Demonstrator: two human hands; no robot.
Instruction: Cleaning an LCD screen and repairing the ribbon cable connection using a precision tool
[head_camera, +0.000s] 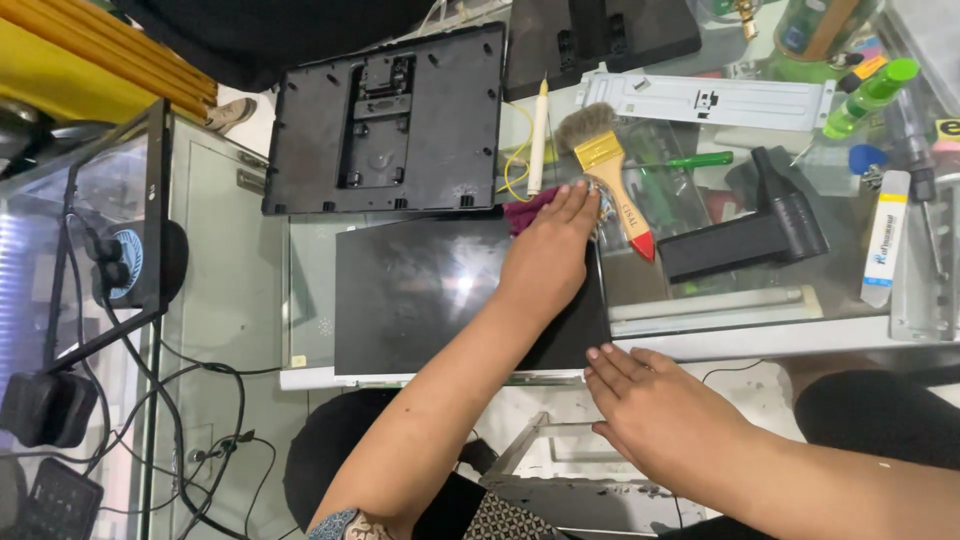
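A dark glossy display panel (430, 295) lies flat on a glass-topped table (240, 250). My left hand (550, 250) reaches across the panel's far right corner and presses down on a maroon cloth (528, 212) bunched under the fingers. My right hand (655, 410) lies flat with its fingers together. Its fingertips touch the panel's near right edge and it holds nothing.
A black monitor back cover (385, 120) lies beyond the panel. To the right are a wooden-handled paintbrush (605, 165), a green screwdriver (690, 160), a black stand piece (745, 235), a white metal bracket (710, 100), a white tube (885, 235) and green bottles (870, 95). Another monitor (110, 230) and cables (190, 420) sit at left.
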